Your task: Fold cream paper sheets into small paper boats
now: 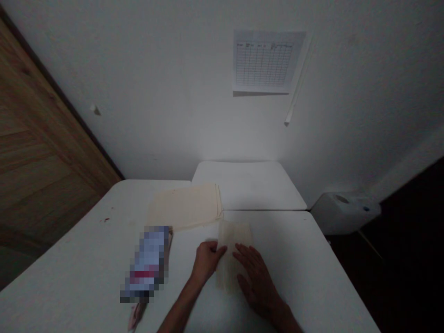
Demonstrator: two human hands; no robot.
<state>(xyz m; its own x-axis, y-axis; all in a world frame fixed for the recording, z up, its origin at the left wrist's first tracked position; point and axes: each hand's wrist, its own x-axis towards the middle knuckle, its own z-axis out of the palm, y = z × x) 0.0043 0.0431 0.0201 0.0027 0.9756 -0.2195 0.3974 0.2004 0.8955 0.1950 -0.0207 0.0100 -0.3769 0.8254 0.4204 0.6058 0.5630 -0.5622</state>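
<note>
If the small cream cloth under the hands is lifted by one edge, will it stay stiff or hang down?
Probably floppy: the small cream cloth lies thin and flat on the table under the right hand. It looks light, so a push may wrinkle it rather than slide it.

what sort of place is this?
Likely a plain indoor workroom: white tables butted against a white wall, a printed grid sheet stuck on it, and a stack of cream cloth on the tabletop.
</note>
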